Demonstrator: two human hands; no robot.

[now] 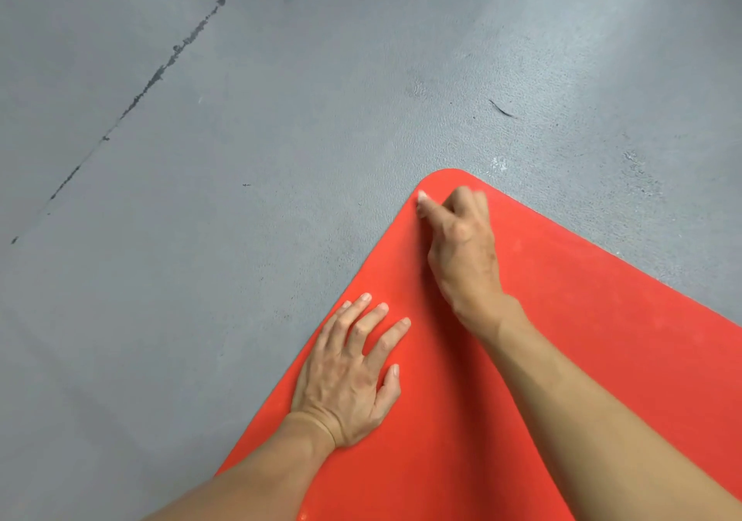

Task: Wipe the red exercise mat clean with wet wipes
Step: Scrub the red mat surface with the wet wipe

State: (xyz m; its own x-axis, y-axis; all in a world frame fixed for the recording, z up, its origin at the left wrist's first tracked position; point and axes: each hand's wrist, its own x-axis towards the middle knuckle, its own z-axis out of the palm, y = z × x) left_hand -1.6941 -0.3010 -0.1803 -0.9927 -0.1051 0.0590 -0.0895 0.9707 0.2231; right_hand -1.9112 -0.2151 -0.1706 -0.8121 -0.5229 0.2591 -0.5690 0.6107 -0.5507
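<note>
- The grey floor (241, 159) fills most of the view, marked by a dark cracked seam (160, 75) running diagonally at upper left.
- The red exercise mat (602, 320) lies flat on it, rounded corner pointing away from the person.
- The left hand (349, 376) presses flat near the mat's left edge, fingers straight and spread, bracing it.
- The right hand (461, 239) works at the corner, fingers curled; a pale scrap at the fingertips may be a wet wipe (422, 196), too small to confirm.
- Judged step: wiping the corner. Next calls for strokes back across the mat's unwiped surface.
</note>
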